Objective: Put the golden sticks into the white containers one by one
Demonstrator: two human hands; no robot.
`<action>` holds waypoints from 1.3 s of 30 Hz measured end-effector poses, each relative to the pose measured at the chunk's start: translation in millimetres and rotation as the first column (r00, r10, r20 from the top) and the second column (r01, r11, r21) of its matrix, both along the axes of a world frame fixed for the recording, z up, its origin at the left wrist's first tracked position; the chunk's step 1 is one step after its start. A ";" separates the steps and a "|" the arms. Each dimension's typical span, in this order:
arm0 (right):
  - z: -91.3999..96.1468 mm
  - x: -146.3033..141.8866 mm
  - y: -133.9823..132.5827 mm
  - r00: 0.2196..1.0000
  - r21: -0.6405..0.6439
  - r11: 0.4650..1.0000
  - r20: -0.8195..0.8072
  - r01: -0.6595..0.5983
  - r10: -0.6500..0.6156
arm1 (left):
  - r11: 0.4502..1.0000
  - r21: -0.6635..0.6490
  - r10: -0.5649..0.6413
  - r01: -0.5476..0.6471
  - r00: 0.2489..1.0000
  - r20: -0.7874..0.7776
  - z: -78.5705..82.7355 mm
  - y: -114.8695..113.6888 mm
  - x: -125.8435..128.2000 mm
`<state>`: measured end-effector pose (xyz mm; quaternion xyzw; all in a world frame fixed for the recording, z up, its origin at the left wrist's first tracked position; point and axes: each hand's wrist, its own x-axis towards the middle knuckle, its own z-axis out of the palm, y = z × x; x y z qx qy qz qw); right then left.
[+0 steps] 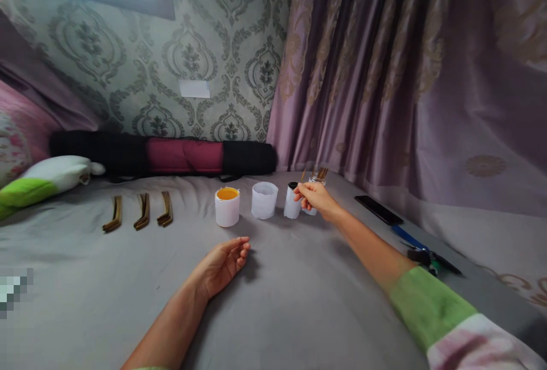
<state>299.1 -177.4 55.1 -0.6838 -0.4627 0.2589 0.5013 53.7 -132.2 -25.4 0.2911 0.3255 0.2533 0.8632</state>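
Note:
My right hand is closed in a pinch, with a thin brown stick rising from its fingertips. The hand is just above and beside a narrow white container with a dark opening. Partly hidden behind that hand is a glass jar, wrapped in white lower down and holding several brown sticks. Closer to me, my left hand hovers over the grey sheet, palm turned inward, fingers curled and thumb against the index finger, nothing visible in it. Beyond it are a white tub with orange-yellow contents and an empty-looking white tub.
Three small bundles of bent brown strips lie at left. At right are a black phone and a blue-and-black item. A long black-and-maroon bag lies along the wall, near a green-and-white plush toy.

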 end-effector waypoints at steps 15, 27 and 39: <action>-68.9 -51.7 17.2 0.992 -0.092 0.990 -0.080 -0.109 0.101 | 1.000 -0.028 0.004 -0.003 0.998 0.058 -5.7 4.9 -0.4; -109.4 -63.7 27.6 0.966 -0.020 0.995 0.239 -0.097 0.099 | 0.999 -0.045 -0.005 0.009 0.996 0.091 -4.8 5.0 -0.9; -111.3 -64.1 22.0 0.963 -0.001 0.996 0.253 -0.090 0.087 | 1.000 -0.026 0.016 -0.015 0.998 0.061 -5.1 4.5 1.9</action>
